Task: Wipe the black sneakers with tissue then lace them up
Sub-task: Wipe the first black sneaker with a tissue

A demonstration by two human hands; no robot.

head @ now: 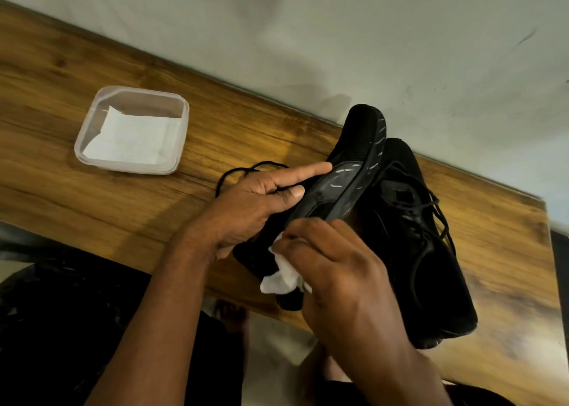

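We see a pale wall (369, 36) far beyond both sets of fingers, and under them a long wooden surface (92, 190) that runs slantwise across the view. On that surface, just past the right fingers and to their right, lies the laced sneaker (431, 267), black, upper side up, its laces crossing over the tongue. In front of it is the held sneaker (360, 134), also black. It is tipped on its side so the scuffed, streaked sole faces us, with one end raised toward the wall. It sits just beside the laced one, though we cannot tell whether the two touch. The left hand (249, 211) grips this sneaker from the left. Its forefinger lies straight along the upper, the thumb presses on the edge of the sole, and the other fingers (277, 187) curl round the shoe. The right hand (338, 279) comes in from below, its fingers (308, 230) bent and closed over a crumpled tissue (283, 279), which they press against the near end of the sole. White folds of the tissue spill out to the left below the knuckles. Well to the left of the left fingers stands a clear square container (80, 140) holding a folded tissue (129, 137) flat on its bottom. Just behind the left hand a loose lace (234, 171), thin and black, loops on the wood.
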